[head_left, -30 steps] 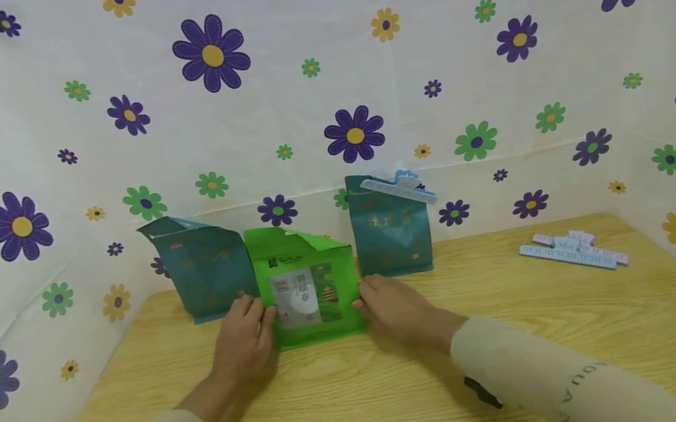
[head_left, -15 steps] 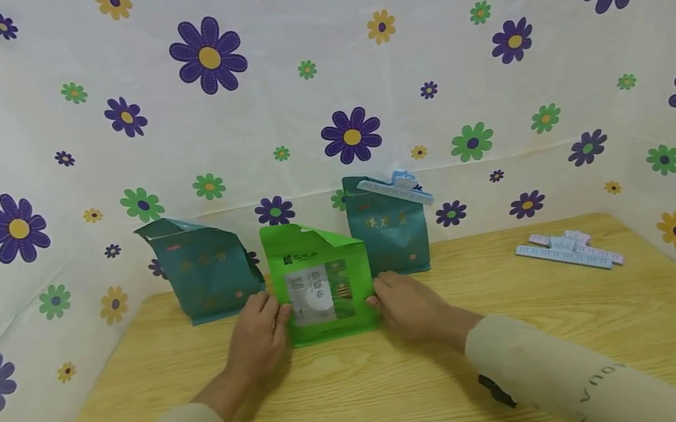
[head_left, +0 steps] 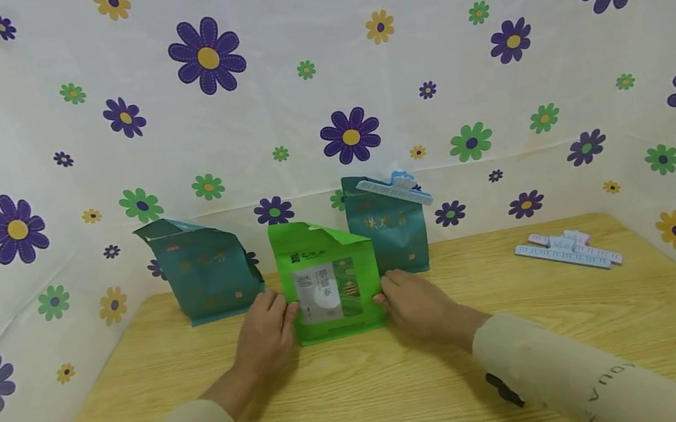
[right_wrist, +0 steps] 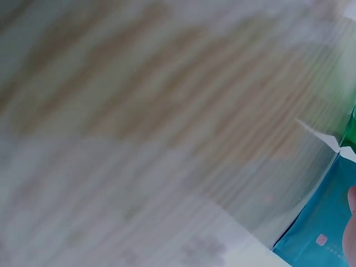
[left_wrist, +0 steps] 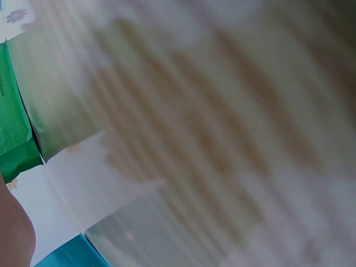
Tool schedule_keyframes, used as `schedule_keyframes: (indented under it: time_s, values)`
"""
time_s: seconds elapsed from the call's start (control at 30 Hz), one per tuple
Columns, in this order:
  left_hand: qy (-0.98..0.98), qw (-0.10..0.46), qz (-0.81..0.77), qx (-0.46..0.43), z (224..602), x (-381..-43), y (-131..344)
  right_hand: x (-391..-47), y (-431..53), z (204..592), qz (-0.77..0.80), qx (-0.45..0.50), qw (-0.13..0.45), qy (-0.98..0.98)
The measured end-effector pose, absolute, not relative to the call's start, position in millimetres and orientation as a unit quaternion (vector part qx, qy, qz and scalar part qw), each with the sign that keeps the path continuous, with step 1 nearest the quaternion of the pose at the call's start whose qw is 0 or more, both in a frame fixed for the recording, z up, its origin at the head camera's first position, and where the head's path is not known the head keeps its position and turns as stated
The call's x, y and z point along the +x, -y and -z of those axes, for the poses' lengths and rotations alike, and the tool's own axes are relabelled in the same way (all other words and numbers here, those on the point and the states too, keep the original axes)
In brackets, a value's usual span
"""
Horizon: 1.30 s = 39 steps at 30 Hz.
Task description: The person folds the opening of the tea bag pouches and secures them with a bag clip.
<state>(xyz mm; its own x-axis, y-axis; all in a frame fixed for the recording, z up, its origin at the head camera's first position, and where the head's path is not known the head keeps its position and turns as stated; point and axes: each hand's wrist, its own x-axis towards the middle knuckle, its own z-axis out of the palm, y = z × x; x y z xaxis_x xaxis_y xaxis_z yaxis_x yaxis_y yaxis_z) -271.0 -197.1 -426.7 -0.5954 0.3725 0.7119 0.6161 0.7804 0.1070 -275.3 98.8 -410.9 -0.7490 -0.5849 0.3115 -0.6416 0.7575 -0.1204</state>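
"What do you have, from the head view?"

"The bright green Biluochun tea pouch (head_left: pixel 357 324), upright on the wooden table (head_left: pixel 365 402), its top sloping down to my right. My left hand (head_left: pixel 267 329) pinches one side edge, my right hand (head_left: pixel 419 304) the other, thumbs toward the front."

"And around it?"

"A teal tea pouch (head_left: pixel 207 273) stands behind my left hand. A teal Tieguanyin pouch (head_left: pixel 397 239) stands behind my right, partly covered by the green one, a blue clip (head_left: pixel 393 190) slanting across its top. Well off to the right, a second blue clip (head_left: pixel 561 257) and a pink clip (head_left: pixel 600 253) lie together."

"The left wrist view?"

"Mostly blurred streaks; the green pouch at the left edge, a bit of my hand below. That grip I can't tell from there."

"The right?"

"Blurred too. Teal packaging with a small pinkish seal, a sliver of green, and a fingertip at the edge."
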Motion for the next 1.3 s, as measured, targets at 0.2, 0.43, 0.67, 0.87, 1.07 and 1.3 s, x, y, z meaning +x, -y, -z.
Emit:
schedule_keyframes:
  time_s: [0.2,0.43,0.67,0.87,1.07,1.3]
  values:
    - [0.879,0.341,0.179,-0.282,424.8,-269.2,190.1,-277.4,-105.0,414.0,-0.11,0.324,0.132,0.93]
    - [0.879,0.337,0.177,-0.287,423.2,-270.5,180.7,-274.7,-113.8,411.6,-0.109,0.323,0.143,0.929]
    - [0.88,0.336,0.174,-0.286,424.0,-271.9,168.4,-272.3,-126.1,413.1,-0.101,0.326,0.146,0.929]
    - [0.887,0.314,0.173,-0.293,425.4,-270.6,154.3,-266.2,-142.2,414.9,-0.119,0.311,0.127,0.934]
    - [0.888,0.3,0.182,-0.296,423.7,-270.8,139.3,-264.2,-157.4,413.3,-0.127,0.307,0.13,0.934]
    - [0.892,0.297,0.178,-0.29,423.6,-272.1,125.7,-267.1,-170.7,415.5,-0.109,0.312,0.144,0.933]
